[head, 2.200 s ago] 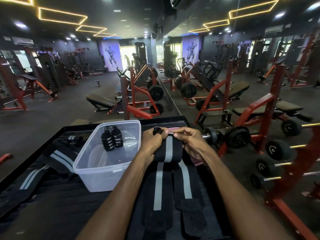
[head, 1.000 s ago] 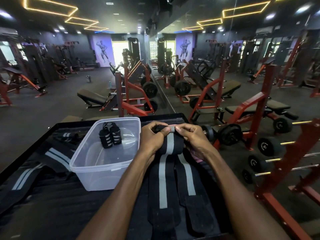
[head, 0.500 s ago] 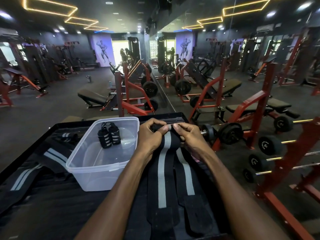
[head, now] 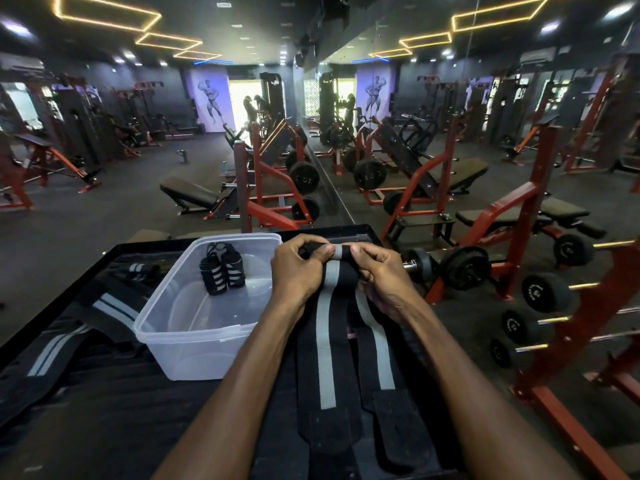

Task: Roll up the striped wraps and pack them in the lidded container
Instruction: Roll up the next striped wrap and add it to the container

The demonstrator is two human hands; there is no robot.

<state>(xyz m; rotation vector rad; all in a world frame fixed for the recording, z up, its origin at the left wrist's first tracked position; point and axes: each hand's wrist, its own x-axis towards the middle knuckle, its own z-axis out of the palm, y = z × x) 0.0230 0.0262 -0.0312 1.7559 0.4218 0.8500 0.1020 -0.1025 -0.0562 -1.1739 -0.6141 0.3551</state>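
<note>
A person's two bare hands work at the far edge of a dark black surface (head: 104, 427) in a gym. The left hand (head: 294, 271) and right hand (head: 381, 275) both pinch the far end of a long black fabric wrap with a grey centre stripe (head: 325, 341), where a small tight roll has begun between the thumbs and fingertips. The rest of that wrap lies flat, running back toward the person. A second black wrap with a grey stripe (head: 377, 351) lies just beside it on the right.

To the left stands a clear plastic container without its lid (head: 194, 341), holding two finished rolled striped wraps (head: 221, 271). More unrolled striped wraps (head: 62, 348) lie further left.

The wrap looks soft, light and limp, likely a little stretchy. It would probably unroll if released, so holding the roll by both edges and keeping it tight seems wise.
</note>
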